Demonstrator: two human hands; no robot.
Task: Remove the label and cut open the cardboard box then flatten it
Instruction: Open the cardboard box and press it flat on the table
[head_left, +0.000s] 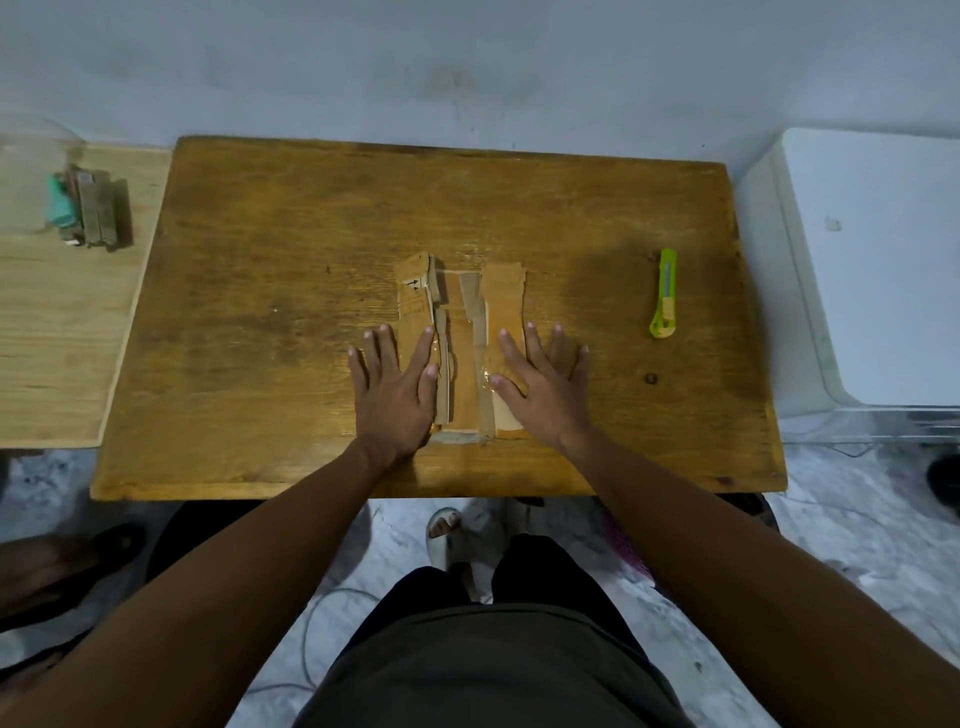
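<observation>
Hands: left hand (395, 387) and right hand (540, 384) apart, flat on the split brown cardboard box (462, 353).
Tip: press evenly outward.

We see the box (462, 348) lying mid-table (260, 312), our hands (395, 384) (540, 384) on its two sides. The cutter (664, 293) lies well right of it.

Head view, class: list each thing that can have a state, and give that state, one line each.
cardboard box: cut open, pressed flat on the wooden table.
left hand: fingers straight, pressing the left flap.
right hand: fingers straight, pressing the right flap.
utility knife: lying untouched right of the box; blade not visible.
</observation>
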